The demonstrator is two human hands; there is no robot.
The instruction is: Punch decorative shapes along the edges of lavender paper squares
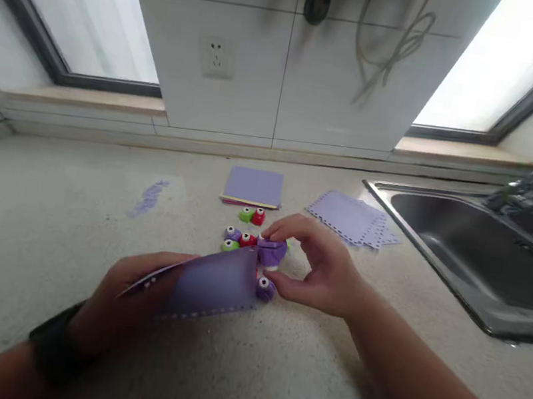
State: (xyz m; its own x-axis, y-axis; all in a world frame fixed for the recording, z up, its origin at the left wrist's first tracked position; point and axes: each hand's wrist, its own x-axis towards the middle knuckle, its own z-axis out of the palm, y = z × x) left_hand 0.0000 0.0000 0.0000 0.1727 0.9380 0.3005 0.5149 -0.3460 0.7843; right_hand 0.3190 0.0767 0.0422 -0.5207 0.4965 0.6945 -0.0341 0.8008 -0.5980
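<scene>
My left hand [130, 292] is closed on a purple sheet of paper [213, 282], held tilted above the counter, with small holes along its edges. A purple craft punch [271, 253] is pinched between the thumb and fingers of my right hand [319, 265], at the right corner of the sheet. Just below it stands another purple punch [265, 289]. Beyond the sheet sit more small punches, among them a red one [247, 240] and a green one [230, 246]. Whether the sheet's corner is inside the held punch's slot, I cannot tell.
Behind the punches lies a stack of coloured paper [253, 186]. Several sheets with punched edges [344, 217] lie to its right, near the steel sink [444, 255]. Tiny purple paper bits [149, 198] are scattered at the left. A white tiled wall [230, 109] closes the back.
</scene>
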